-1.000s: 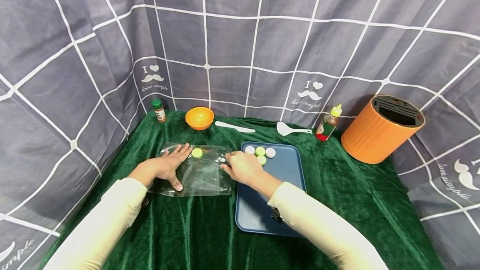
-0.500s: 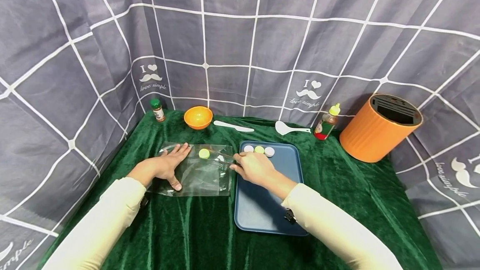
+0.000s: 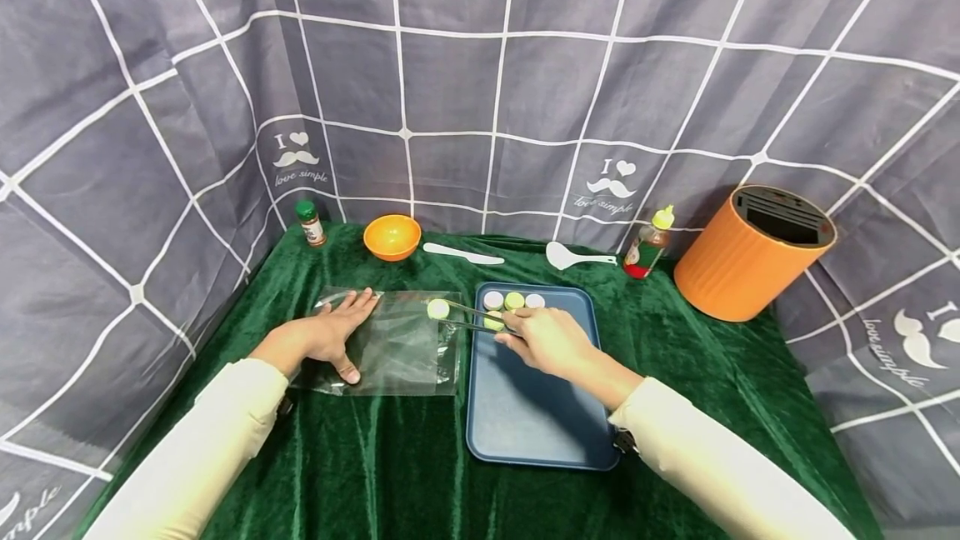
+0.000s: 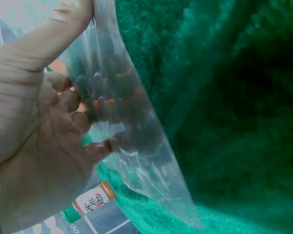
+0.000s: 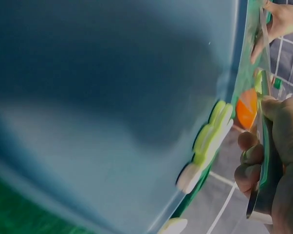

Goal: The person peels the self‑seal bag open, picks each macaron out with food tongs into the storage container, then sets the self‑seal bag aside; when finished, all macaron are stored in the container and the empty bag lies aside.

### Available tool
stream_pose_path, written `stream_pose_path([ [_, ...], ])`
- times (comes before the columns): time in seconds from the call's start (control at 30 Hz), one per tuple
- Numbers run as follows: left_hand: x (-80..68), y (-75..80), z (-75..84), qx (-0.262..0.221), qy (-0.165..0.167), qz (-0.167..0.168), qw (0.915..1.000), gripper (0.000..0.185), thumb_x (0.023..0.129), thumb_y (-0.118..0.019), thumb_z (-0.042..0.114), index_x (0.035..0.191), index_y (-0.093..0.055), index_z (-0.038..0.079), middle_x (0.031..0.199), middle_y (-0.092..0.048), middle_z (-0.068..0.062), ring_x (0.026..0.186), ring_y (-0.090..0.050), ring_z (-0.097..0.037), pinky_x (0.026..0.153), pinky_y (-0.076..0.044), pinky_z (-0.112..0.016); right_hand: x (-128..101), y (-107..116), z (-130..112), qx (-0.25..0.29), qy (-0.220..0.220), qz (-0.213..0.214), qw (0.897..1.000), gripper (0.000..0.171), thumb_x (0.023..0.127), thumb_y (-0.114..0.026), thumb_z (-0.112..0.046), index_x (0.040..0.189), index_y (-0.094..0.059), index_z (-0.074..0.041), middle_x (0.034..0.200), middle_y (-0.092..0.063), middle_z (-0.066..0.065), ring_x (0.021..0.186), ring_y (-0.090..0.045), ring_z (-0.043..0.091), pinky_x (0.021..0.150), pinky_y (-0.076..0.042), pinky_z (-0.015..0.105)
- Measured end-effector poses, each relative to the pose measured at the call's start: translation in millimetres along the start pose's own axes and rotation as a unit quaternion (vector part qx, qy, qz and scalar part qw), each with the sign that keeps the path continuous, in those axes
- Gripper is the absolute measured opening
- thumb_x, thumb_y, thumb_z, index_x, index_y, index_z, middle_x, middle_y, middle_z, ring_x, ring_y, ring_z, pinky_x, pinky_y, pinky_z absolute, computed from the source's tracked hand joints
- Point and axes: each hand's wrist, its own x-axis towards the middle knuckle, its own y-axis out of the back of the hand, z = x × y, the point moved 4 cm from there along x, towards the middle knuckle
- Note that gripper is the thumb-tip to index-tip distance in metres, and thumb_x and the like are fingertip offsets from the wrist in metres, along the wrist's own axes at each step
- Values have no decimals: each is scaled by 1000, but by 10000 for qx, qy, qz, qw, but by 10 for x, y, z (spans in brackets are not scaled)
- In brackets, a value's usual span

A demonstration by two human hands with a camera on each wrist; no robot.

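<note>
My left hand (image 3: 330, 332) lies flat on a clear plastic bag (image 3: 397, 348) spread on the green cloth; in the left wrist view its fingers (image 4: 64, 112) press the bag's film (image 4: 132, 141). My right hand (image 3: 525, 332) hovers over the blue tray (image 3: 525, 407) and grips thin metal tongs (image 3: 468, 315). The tong tips pinch a yellow-green disc (image 3: 438, 308) at the bag's far right corner. Several white and green discs (image 3: 513, 301) sit at the tray's far edge, seen edge-on as discs (image 5: 210, 136) in the right wrist view, beside the tongs (image 5: 263, 185).
Along the back stand a spice jar (image 3: 309, 223), an orange bowl (image 3: 392, 237), a white plastic knife (image 3: 461, 254), a white spoon (image 3: 573, 257) and a sauce bottle (image 3: 648, 244). An orange ribbed canister (image 3: 750, 252) stands at the right. Grey checked fabric walls surround the table.
My right hand has drawn back to the right over the tray, and the yellow-green disc has travelled right with the tongs, from the bag's middle to its right corner. The left hand stays put.
</note>
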Motion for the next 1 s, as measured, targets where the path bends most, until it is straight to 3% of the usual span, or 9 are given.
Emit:
stream_pose_path([
  [0.1,11,-1,4,53,-41,23,10000,150,74,-101,41,178,1,4,186,12,-23,171,12,-50,133,0,-78,-116,55,104,133,-92,26,9999,27,105,-78,-39,113,-82,-14,90,-80,0,66,-74,18,54,-58,38],
  [0.27,4,2,0,-60,-86,20,9999,151,73,-101,42,178,1,5,186,13,-22,171,14,-49,133,2,-78,-339,153,302,139,-274,91,9995,35,103,-80,-37,125,-83,-10,105,-85,8,77,-80,22,62,-64,41],
  [0.57,-15,-32,-93,-512,-390,-23,9979,158,68,-99,57,179,3,12,186,19,-17,170,23,-46,129,12,-79,-740,284,598,240,-457,327,9981,34,99,-84,-31,121,-85,-4,103,-86,12,76,-80,21,61,-63,41],
  [0.87,-18,-34,7,-281,-34,16,9996,151,73,-101,38,178,2,5,185,16,-21,171,18,-48,132,6,-77,-1045,302,814,402,-681,303,9964,30,98,-85,-28,119,-85,-6,93,-83,6,57,-53,-3,51,-48,24],
  [1.0,-8,-26,26,-218,-5,24,9998,149,75,-101,36,178,2,5,186,15,-21,171,17,-48,133,5,-76,-1126,302,866,432,-783,197,9958,29,100,-84,-29,120,-85,-8,93,-82,4,59,-54,-2,51,-48,24],
])
